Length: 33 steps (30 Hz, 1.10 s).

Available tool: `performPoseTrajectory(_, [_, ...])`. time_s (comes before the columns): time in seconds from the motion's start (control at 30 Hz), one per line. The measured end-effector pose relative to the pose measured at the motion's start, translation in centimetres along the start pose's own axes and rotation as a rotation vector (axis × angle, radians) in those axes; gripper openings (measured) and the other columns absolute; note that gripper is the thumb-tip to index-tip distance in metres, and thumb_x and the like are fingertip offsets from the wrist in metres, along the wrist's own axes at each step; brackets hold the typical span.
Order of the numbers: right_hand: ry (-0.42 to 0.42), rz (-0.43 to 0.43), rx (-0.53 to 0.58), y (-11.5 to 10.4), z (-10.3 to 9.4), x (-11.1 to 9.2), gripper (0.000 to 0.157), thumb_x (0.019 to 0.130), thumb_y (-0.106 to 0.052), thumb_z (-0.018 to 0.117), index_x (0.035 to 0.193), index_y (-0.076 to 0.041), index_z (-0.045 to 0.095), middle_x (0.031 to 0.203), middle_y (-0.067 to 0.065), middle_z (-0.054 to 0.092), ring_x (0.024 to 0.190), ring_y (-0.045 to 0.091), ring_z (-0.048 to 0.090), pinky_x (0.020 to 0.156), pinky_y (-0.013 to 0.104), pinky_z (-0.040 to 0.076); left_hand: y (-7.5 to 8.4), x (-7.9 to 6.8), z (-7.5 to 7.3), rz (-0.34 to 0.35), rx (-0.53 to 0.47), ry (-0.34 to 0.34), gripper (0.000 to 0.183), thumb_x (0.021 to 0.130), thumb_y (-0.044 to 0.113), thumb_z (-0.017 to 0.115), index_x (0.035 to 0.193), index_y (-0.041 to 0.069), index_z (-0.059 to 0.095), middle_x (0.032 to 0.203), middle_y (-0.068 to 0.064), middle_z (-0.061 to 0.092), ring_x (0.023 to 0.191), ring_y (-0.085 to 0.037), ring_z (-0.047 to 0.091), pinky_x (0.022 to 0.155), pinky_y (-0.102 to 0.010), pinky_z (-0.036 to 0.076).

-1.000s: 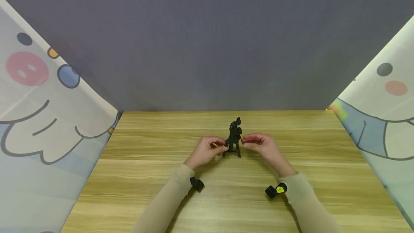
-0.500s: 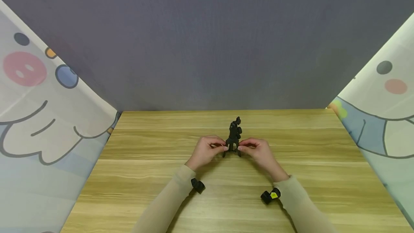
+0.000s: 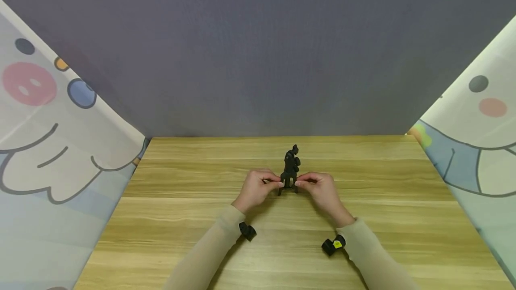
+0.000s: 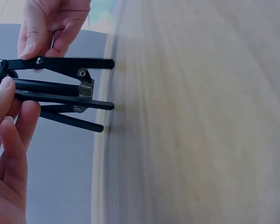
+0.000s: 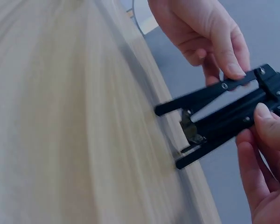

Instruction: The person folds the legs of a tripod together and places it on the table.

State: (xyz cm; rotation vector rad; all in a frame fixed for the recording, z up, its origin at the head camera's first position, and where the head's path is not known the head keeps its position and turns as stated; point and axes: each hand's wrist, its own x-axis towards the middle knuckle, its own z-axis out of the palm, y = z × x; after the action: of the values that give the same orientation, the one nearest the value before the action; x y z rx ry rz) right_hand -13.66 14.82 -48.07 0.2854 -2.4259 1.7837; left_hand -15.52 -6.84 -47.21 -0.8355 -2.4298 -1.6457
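A small black tripod [image 3: 289, 163] stands upright on the wooden table, its legs partly spread. My left hand [image 3: 255, 188] pinches the left leg between thumb and fingers, and my right hand [image 3: 322, 189] pinches the right leg the same way. In the left wrist view, the tripod [image 4: 79, 63] shows flat legs joined by hinged metal braces to a centre column, with leg tips on or close to the tabletop. Seen from the right wrist, the tripod [image 5: 231, 116] has my right thumb [image 5: 268, 122] pressed on its near leg.
Wood-grain tabletop [image 3: 181, 232] surrounds the tripod. Behind it rises a grey wall panel [image 3: 258, 57]. Cartoon-printed sheets hang at the left [image 3: 36, 147] and right [image 3: 467, 147]. A black camera [image 3: 247, 231] is strapped to the left wrist and another camera [image 3: 333, 245] to the right.
My right hand has moved in from beside the tripod and taken hold of its right leg. That leg has since shifted slightly inward. The left hand has kept its pinch in place.
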Motion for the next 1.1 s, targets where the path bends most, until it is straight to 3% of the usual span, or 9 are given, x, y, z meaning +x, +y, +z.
performPoseTrajectory(0.23, [0.038, 0.014, -0.022, 0.1, 0.1, -0.1, 0.005, 0.077, -0.02, 0.077, 0.078, -0.016, 0.075, 0.079, -0.003, 0.07, 0.073, 0.012, 0.065, 0.063, 0.025, 0.052, -0.1, 0.3, 0.0, -0.001, -0.003, -0.018, 0.006, 0.081, 0.021, 0.073, 0.083, 0.015, 0.076, 0.081, 0.008, 0.069, 0.071, -0.005, 0.063, 0.057, -0.025, 0.052])
performPoseTrajectory(0.43, [-0.013, 0.015, 0.017, -0.1, -0.2, -0.2, 0.01, 0.078, -0.02, 0.077, 0.083, -0.012, 0.075, 0.082, 0.002, 0.071, 0.074, 0.015, 0.066, 0.063, 0.027, 0.054, -0.1, 0.2, -0.1, -0.043, -0.004, -0.049, 0.007, 0.082, 0.019, 0.073, 0.087, 0.014, 0.075, 0.086, 0.005, 0.069, 0.073, -0.012, 0.063, 0.057, -0.026, 0.052])
performPoseTrajectory(0.5, [-0.028, 0.015, 0.026, 0.0, -0.2, -0.1, 0.011, 0.078, -0.02, 0.077, 0.084, -0.011, 0.075, 0.083, 0.003, 0.07, 0.075, 0.015, 0.066, 0.063, 0.026, 0.054, 1.0, 0.2, -0.5, -0.047, 0.005, -0.068, 0.007, 0.083, 0.014, 0.072, 0.088, 0.01, 0.074, 0.087, 0.001, 0.069, 0.074, -0.014, 0.063, 0.057, -0.026, 0.052])
performPoseTrajectory(0.6, [-0.042, 0.012, 0.022, 0.1, -0.2, 0.0, 0.009, 0.079, -0.018, 0.076, 0.084, -0.011, 0.074, 0.084, 0.002, 0.07, 0.077, 0.015, 0.065, 0.064, 0.026, 0.053, 1.0, 0.2, -0.8, -0.057, 0.025, -0.092, 0.008, 0.084, 0.017, 0.071, 0.09, 0.012, 0.074, 0.089, 0.003, 0.068, 0.075, -0.012, 0.062, 0.058, -0.026, 0.052])
performPoseTrajectory(0.67, [-0.051, 0.01, 0.013, 0.1, -0.2, 0.0, 0.008, 0.079, -0.017, 0.076, 0.084, -0.012, 0.074, 0.085, 0.002, 0.07, 0.079, 0.015, 0.065, 0.065, 0.026, 0.053, 0.9, 0.2, -0.9, -0.043, 0.037, -0.098, 0.008, 0.085, 0.019, 0.07, 0.09, 0.014, 0.074, 0.089, 0.007, 0.067, 0.075, -0.008, 0.061, 0.059, -0.025, 0.051])
performPoseTrajectory(0.73, [-0.065, -0.003, 0.004, 0.1, -0.3, 0.0, 0.007, 0.08, -0.015, 0.075, 0.086, -0.011, 0.074, 0.086, 0.002, 0.071, 0.079, 0.014, 0.065, 0.065, 0.026, 0.053, -0.2, 0.3, -0.8, -0.043, 0.057, -0.097, 0.009, 0.085, 0.024, 0.07, 0.09, 0.018, 0.073, 0.09, 0.012, 0.066, 0.076, -0.005, 0.06, 0.06, -0.025, 0.051])
performPoseTrajectory(0.83, [-0.082, -0.013, 0.003, 0.0, -0.6, -0.1, 0.008, 0.08, -0.014, 0.074, 0.087, -0.011, 0.074, 0.087, 0.002, 0.071, 0.079, 0.013, 0.066, 0.067, 0.025, 0.053, -0.2, 0.4, -1.0, -0.029, 0.101, -0.091, 0.01, 0.087, 0.024, 0.068, 0.092, 0.016, 0.072, 0.091, 0.013, 0.065, 0.076, -0.004, 0.058, 0.06, -0.024, 0.05])
performPoseTrajectory(1.1, [-0.074, -0.004, 0.041, 0.2, -1.7, -0.3, 0.011, 0.083, -0.011, 0.071, 0.093, -0.007, 0.073, 0.09, 0.006, 0.071, 0.081, 0.014, 0.066, 0.069, 0.025, 0.053, -0.7, 0.8, -1.4, -0.082, 0.121, -0.114, 0.013, 0.09, 0.029, 0.062, 0.096, 0.02, 0.069, 0.097, 0.012, 0.064, 0.082, -0.005, 0.058, 0.064, -0.025, 0.049])
